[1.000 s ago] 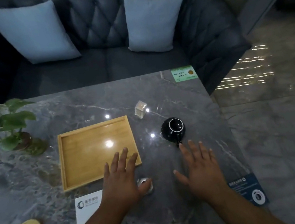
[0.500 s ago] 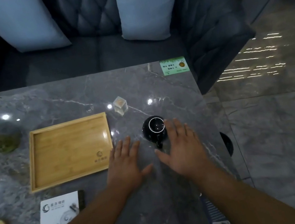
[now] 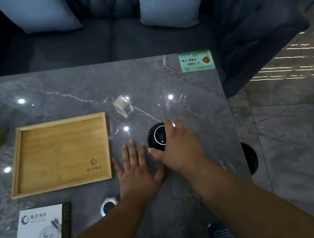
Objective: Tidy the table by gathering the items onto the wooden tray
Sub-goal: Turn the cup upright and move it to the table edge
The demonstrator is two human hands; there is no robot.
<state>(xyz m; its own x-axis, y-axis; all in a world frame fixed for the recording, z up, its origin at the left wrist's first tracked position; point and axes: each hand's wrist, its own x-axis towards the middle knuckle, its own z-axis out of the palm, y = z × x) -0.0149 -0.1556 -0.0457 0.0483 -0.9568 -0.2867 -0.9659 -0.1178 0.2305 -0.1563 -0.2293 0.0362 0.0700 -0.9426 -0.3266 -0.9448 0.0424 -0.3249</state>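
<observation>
- Head view: right hand (image 3: 179, 146) draped over black teapot (image 3: 156, 138) on grey marble worktop (image 3: 65, 96), thumb against its near side, fingers curled round the far side; grasping it, teapot resting on the surface.
- Left hand (image 3: 136, 172) flat on worktop, fingers spread, released, just beside teapot and close to the right edge of wooden tray (image 3: 60, 153).
- Tray bare inside.
- Small clear cube (image 3: 122, 106) beyond tray's far right corner.
- White card (image 3: 39, 229) and metal disc (image 3: 108, 205) nearer.
</observation>
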